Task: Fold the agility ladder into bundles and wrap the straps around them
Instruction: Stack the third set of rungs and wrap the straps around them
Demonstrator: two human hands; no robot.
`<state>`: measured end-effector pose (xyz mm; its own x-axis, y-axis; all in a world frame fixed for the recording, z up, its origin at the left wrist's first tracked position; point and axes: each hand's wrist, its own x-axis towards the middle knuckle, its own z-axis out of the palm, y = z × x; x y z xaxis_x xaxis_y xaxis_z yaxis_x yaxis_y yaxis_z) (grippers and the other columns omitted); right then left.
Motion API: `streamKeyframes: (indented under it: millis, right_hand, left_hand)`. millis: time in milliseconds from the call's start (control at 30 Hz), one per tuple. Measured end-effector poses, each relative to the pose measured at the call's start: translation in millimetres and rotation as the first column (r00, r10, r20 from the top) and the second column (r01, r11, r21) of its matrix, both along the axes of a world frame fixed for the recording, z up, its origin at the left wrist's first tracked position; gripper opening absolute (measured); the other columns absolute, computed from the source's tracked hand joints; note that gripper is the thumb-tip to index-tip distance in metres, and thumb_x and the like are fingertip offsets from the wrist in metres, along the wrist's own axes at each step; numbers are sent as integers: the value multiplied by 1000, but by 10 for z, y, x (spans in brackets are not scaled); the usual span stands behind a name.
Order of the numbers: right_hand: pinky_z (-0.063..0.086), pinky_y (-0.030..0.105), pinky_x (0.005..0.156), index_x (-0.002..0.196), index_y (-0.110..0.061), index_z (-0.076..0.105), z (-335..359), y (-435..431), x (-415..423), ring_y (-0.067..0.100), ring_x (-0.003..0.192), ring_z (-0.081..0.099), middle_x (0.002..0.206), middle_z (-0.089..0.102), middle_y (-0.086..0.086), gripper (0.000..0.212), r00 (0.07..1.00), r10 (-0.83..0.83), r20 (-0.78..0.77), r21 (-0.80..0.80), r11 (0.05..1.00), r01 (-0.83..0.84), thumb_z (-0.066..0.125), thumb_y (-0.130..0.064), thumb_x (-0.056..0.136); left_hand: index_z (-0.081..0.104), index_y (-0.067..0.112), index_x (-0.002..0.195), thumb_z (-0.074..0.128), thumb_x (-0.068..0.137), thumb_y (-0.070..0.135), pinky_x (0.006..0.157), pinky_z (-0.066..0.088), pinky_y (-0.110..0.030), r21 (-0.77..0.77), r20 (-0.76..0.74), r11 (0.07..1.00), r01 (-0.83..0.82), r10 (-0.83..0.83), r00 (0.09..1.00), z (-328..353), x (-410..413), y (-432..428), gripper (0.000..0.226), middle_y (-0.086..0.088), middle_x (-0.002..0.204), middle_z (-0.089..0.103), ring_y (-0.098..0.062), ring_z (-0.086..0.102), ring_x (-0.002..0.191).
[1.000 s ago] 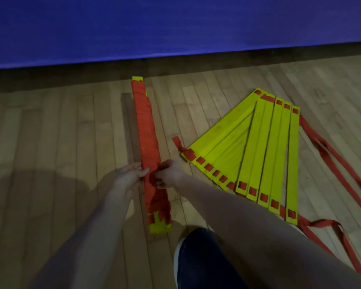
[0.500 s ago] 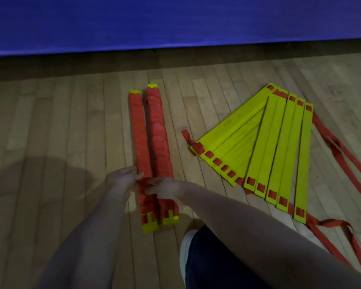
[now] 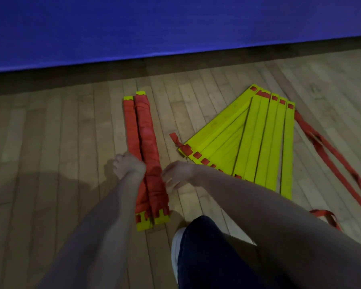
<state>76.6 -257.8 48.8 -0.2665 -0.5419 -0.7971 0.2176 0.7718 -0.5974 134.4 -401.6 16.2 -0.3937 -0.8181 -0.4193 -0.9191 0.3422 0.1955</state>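
Hands first: the left hand point(image 3: 128, 166) sits loosely curled against the outer side of the left bundle point(image 3: 131, 130), and I cannot tell whether it grips. The right hand point(image 3: 178, 174) hangs relaxed, fingers slack, just beside the right bundle point(image 3: 147, 132). Half a second ago both hands were pinched together over the red wrapping; now they've parted, one to each side. The two bundles lie touching, side by side. Their long axes run from the person's side of the floor point(image 3: 50, 142) towards the far edge, with yellow tips showing at both ends. To their right the unfolded rungs point(image 3: 258, 142) fan out flat, and loose red straps point(image 3: 325, 151) trail towards the floor's right edge. It's a pale wooden plank floor, dimly lit, meeting a blue wall point(image 3: 154, 28). A dark trouser leg point(image 3: 206, 257) and a white shoe point(image 3: 176, 243) sit nearest.
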Motion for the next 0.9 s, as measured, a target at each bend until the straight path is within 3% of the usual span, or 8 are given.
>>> streamKeyframes:
  millis: [100,167,333,500,600,733,900]
  right_hand:
    - [49,29,69,119,-3,57,214,249,-260,21,92,60,98,59,5,22,993,-19,-119,41,999,24,48,-7,99]
    - [47,31,69,117,-2,57,452,477,-451,25,93,58,96,56,6,21,983,-51,-177,50,997,61,47,-8,99]
    - [47,28,65,119,1,56,1103,1359,-933,20,75,59,98,60,8,24,941,-37,-336,103,992,76,49,-10,99]
    - [47,28,65,124,7,54,1411,2469,-1317,24,80,61,105,59,11,31,887,-154,-434,141,961,236,47,-11,100]
    - [48,28,64,125,5,55,1297,3073,-1447,16,68,59,104,60,11,31,867,-251,-431,168,921,350,46,-12,101]
    - [50,31,65,126,3,54,972,3618,-1596,21,77,62,107,62,14,30,846,-347,-404,240,852,465,46,-12,101]
    - [52,32,65,125,4,54,483,3783,-1810,26,92,63,113,65,15,31,838,-375,-397,288,816,501,44,-13,101]
  left_hand:
    - [45,5,138,52,97,24,108,34,-39,7,-73,989,144,-144,987,389,-448,291,46,-14,143,42,-33,37,135]
    - [47,4,137,51,97,27,106,36,-37,15,-126,953,303,-299,946,670,-782,579,46,-14,144,44,-34,38,135]
    - [54,8,133,53,94,31,101,42,-37,9,-187,760,650,-637,747,1315,-1511,1497,45,-16,140,51,-35,47,130]
    - [58,1,126,54,96,28,90,46,-33,43,-179,549,835,-818,547,1673,-2081,2515,40,-18,133,58,-33,56,121]
    - [53,-2,130,52,98,25,92,44,-33,101,-160,529,843,-827,539,1538,-2308,2959,42,-19,136,55,-33,54,123]
    - [44,-4,137,53,97,24,91,44,-33,195,-124,528,826,-822,555,1009,-2454,3246,49,-22,140,50,-35,51,125]
    - [32,-1,144,54,97,32,104,37,-38,193,-79,653,732,-733,675,300,-2464,3188,61,-22,149,35,-39,37,136]
